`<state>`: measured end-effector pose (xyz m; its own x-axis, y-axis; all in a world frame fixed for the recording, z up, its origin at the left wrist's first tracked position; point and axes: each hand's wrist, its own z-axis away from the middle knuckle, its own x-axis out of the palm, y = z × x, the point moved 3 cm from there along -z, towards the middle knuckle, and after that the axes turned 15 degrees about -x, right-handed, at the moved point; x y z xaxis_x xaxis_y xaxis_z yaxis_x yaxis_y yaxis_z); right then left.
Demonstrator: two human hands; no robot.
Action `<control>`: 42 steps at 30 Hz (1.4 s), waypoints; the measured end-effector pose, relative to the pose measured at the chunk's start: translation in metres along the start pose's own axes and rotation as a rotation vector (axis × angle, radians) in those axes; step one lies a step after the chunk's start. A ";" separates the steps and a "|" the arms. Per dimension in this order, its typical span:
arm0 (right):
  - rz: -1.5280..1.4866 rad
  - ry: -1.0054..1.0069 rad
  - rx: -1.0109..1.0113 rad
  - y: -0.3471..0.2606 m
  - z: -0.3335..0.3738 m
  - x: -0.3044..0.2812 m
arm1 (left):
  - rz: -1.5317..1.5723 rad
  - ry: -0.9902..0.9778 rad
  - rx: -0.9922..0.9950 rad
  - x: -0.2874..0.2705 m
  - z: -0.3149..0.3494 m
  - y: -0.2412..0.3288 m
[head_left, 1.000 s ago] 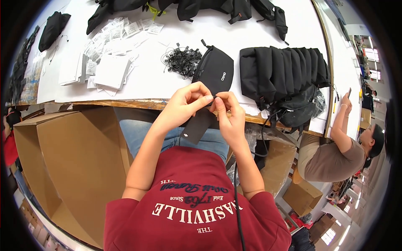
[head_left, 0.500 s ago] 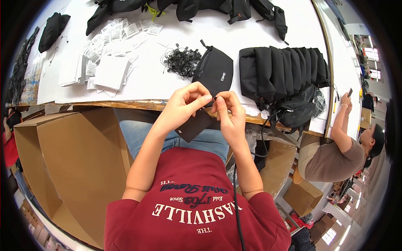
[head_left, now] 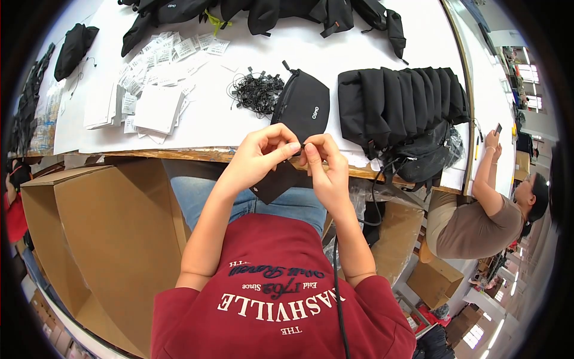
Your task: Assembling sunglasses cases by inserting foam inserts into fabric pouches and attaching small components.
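Note:
My left hand [head_left: 258, 157] and my right hand [head_left: 327, 169] meet in front of me at the table's near edge, fingertips pinched. Between them is a small black piece, apparently the fastener of a hang tag string; the thin string itself is mostly hidden by my fingers. A black hang tag [head_left: 272, 185] dangles below, over my lap. Just beyond my fingers lies a black zippered pouch [head_left: 303, 105] with white lettering, its zip pull pointing away. To its left is a tangled heap of black tag strings [head_left: 256, 93].
White cards [head_left: 160, 107] lie stacked and scattered on the table [head_left: 209, 128]. Several black pouches [head_left: 400, 102] stand in a row at right, beside a black bag [head_left: 421, 155]. More black bags [head_left: 287, 15] line the far side. A cardboard box [head_left: 113, 227] stands left; a co-worker [head_left: 490, 221] sits right.
My hands stay pinched together and shift only slightly, the right fingers closing in on the small black piece. The tag still hangs below. The view has moved a little.

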<state>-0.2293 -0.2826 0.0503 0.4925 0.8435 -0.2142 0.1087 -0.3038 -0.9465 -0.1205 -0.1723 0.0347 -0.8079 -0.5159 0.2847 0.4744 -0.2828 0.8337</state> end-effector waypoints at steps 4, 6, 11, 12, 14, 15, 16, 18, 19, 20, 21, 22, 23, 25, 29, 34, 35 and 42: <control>0.041 -0.002 0.028 -0.003 0.000 -0.001 | 0.011 -0.021 0.007 -0.002 -0.001 -0.002; 0.053 -0.008 0.030 -0.004 -0.001 -0.001 | -0.025 -0.015 0.029 -0.002 -0.001 -0.003; 0.282 -0.056 -0.026 -0.012 -0.003 -0.005 | -0.186 0.077 0.057 0.001 0.003 0.004; 0.281 -0.058 -0.027 -0.015 -0.003 -0.005 | -0.252 0.107 0.056 0.001 0.005 0.005; 0.354 -0.128 -0.014 -0.018 -0.003 -0.005 | -0.272 0.099 0.053 0.002 0.006 0.005; 0.354 -0.127 -0.012 -0.017 -0.002 -0.006 | -0.294 0.084 0.047 0.004 0.005 0.005; 0.305 -0.101 -0.019 -0.017 0.000 -0.007 | -0.295 0.082 0.045 0.004 0.003 0.004; 0.256 -0.076 -0.028 -0.018 0.001 -0.009 | -0.226 0.035 0.068 0.005 0.001 0.001; 0.154 -0.090 0.036 -0.018 0.002 -0.010 | -0.226 0.035 0.068 0.004 0.001 0.001; 0.052 -0.103 0.100 -0.018 0.004 -0.009 | -0.126 -0.017 0.043 0.002 0.002 0.000; 0.053 -0.101 0.099 -0.018 0.004 -0.009 | -0.026 -0.071 0.020 0.002 0.002 0.000; 0.006 -0.106 0.112 -0.019 0.005 -0.008 | -0.027 -0.072 0.020 0.003 0.002 0.000; -0.042 -0.110 0.125 -0.019 0.006 -0.008 | -0.006 -0.096 0.021 0.004 0.002 0.000; -0.043 -0.142 0.135 -0.021 0.003 -0.010 | 0.014 -0.119 0.023 0.005 0.002 -0.001; 0.008 -0.385 0.243 -0.005 -0.015 -0.027 | -0.151 0.013 0.022 0.018 0.011 -0.001; 0.609 -0.194 0.074 0.011 -0.029 -0.017 | -0.567 -0.100 0.204 0.069 0.029 -0.019; 0.656 -0.191 0.067 0.016 -0.028 -0.011 | -0.597 -0.119 0.251 0.076 0.031 -0.026; 0.893 -0.282 -0.002 0.018 -0.025 -0.011 | -0.599 -0.092 0.338 0.079 0.029 -0.011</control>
<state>-0.2116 -0.3084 0.0419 0.1663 0.3732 -0.9127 -0.2076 -0.8916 -0.4024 -0.1996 -0.1867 0.0613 -0.9300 -0.2747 -0.2440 -0.1856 -0.2219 0.9572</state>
